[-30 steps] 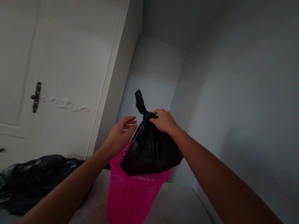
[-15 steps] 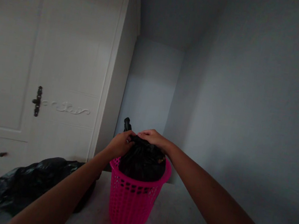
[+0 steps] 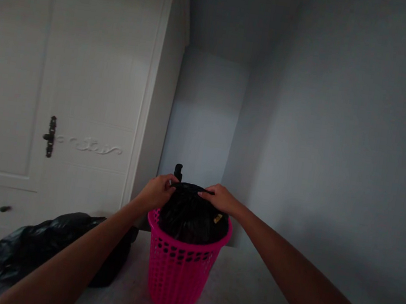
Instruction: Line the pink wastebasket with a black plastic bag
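A black plastic bag (image 3: 193, 218) bulges out of the top of a pink perforated basket (image 3: 178, 274), which stands upright on a pale surface. My left hand (image 3: 158, 188) pinches the bag's top edge on the left. On the right, my right hand (image 3: 220, 197) grips the same edge between thumb and fingers. The edge is stretched between both hands. Behind the left fingers a dark upright object (image 3: 178, 171) sticks up; I cannot tell what it is. A small yellowish mark shows on the bag's right side.
Another black plastic bag (image 3: 50, 239) lies at the left, partly behind my left forearm. The pale tabletop (image 3: 240, 288) extends beneath the basket. A white wardrobe (image 3: 99, 82) with a dark handle (image 3: 51, 136) stands at the left, a grey-blue wall (image 3: 340, 141) at the right.
My hands have moved apart, the left one leftward and the right one rightward. The bag's top edge is now spread wider between them. The basket stays in about the same place.
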